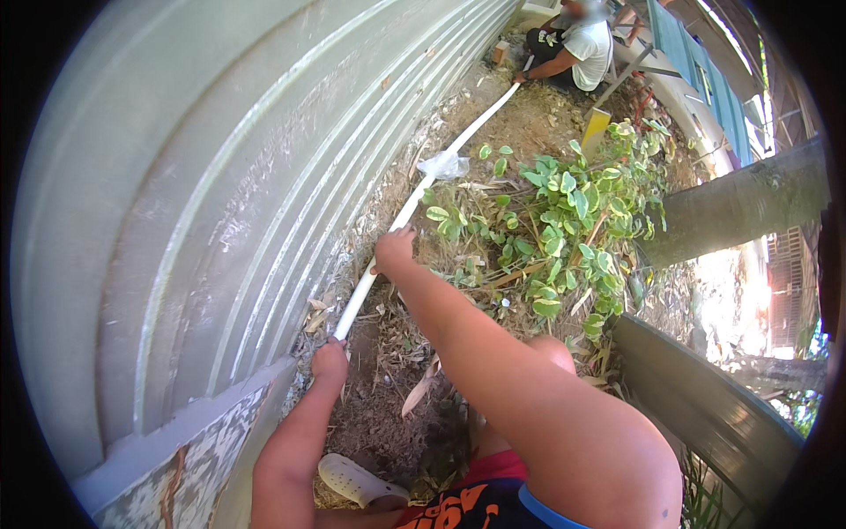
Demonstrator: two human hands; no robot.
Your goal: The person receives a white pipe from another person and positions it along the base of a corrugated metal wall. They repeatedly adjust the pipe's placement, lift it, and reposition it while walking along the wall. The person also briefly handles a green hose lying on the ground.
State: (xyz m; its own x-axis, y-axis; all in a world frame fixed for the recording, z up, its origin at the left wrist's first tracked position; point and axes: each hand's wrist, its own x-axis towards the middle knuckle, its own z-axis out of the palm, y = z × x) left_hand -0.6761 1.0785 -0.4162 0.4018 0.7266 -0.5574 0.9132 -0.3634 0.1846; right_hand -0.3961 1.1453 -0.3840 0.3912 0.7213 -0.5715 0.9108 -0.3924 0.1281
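A long white plastic pipe runs from close to me up toward the far end, along the foot of the corrugated wall. My left hand is closed around its near end. Farther along, my right hand grips the same pipe, fingers wrapped over it. Beyond that hand, a clear plastic bag clings to the pipe. At the far end a crouching person in a white shirt has a hand on the pipe.
Corrugated metal sheeting rises on the left. Leafy variegated plants grow right of the pipe over dirt and dry leaves. A tree trunk and a bent metal sheet stand at the right. My beige clog is below.
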